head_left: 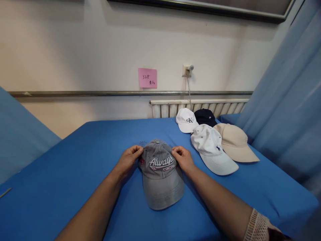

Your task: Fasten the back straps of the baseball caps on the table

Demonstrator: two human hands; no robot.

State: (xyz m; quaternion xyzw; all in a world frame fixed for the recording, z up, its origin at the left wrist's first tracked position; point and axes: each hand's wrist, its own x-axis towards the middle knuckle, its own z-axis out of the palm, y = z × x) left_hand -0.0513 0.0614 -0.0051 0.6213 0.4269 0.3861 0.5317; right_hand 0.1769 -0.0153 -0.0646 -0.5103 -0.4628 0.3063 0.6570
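Note:
A grey baseball cap (160, 177) with white "Always" lettering lies in front of me, its brim toward me. My left hand (129, 160) pinches the left side of its crown between thumb and fingers. On the opposite side, my right hand (184, 159) grips the crown in the same way. To the right lies a pale cap (207, 142) with a small dark blue emblem, its brim pointing toward the lower right. The inside of the grey cap is hidden.
Behind the pale cap are a beige cap (233, 140), a white cap (187, 120) with "CK" lettering and a dark navy cap (205, 117). All rest on a blue-covered table (75, 174). Blue curtains (288, 100) hang at both sides; a radiator (165, 109) stands behind.

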